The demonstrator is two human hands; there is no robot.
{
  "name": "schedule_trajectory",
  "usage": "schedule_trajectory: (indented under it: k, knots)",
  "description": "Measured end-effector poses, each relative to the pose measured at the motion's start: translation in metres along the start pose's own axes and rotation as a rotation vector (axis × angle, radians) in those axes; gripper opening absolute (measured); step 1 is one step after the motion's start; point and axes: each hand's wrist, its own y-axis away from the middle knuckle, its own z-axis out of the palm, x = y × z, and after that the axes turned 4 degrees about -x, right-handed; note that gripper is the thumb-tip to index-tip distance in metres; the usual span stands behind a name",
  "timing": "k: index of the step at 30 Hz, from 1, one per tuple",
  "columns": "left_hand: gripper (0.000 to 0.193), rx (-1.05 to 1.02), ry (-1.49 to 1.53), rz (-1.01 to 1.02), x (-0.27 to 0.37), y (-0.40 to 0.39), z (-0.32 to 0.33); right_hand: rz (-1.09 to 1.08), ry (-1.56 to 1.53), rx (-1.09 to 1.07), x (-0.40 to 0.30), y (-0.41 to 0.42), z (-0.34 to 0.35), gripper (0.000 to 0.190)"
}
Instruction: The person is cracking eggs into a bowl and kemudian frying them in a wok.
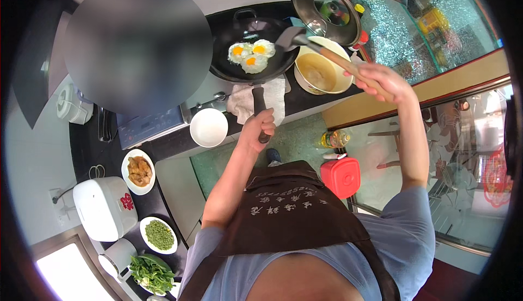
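Observation:
My left hand (258, 128) is wrapped around the dark handle (258, 99) of a black wok (249, 27). Three fried eggs with whole yellow yolks (253, 55) lie together in the wok. A spatula with a wooden handle (337, 59) is gripped in my right hand (382, 81), out to the right. Its dark metal blade (289, 39) is over the wok's right side, apart from the eggs. Under the spatula's shaft stands a cream pot (327, 44) with pale brown liquid in it. A beige cloth (240, 105) lies below the wok, behind its handle.
A glass-centred lid (301, 5) leans behind the pot. Left of the cloth sits a white bowl (208, 127). Along the left counter are a plate of meat (126, 172), a white rice cooker (96, 209), a plate of peas (173, 244) and leafy greens (153, 274). A blurred oval hides the upper left.

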Motion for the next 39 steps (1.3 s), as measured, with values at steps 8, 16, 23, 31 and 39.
schedule_trajectory:
  k: [8,16,23,31,39]
  knots:
    - [0.022,0.023,-0.003,0.008,-0.002,0.0,0.003,0.068,1.384,-0.077,-0.094,-0.129,0.032,0.028]
    - [0.022,0.027,-0.011,0.032,-0.005,-0.003,0.003,0.163,1.898,-0.124,-0.122,-0.209,0.075,0.034]
    - [0.023,0.037,-0.012,0.039,-0.006,-0.001,0.009,0.387,1.759,-0.155,-0.122,-0.234,0.083,0.034]
    - [0.024,0.03,-0.024,0.044,-0.006,0.001,0.011,0.336,1.953,-0.179,-0.109,-0.219,0.104,0.059]
    - [0.024,0.043,-0.026,0.039,-0.006,0.0,0.012,0.111,1.949,-0.148,-0.089,-0.215,0.088,0.01]
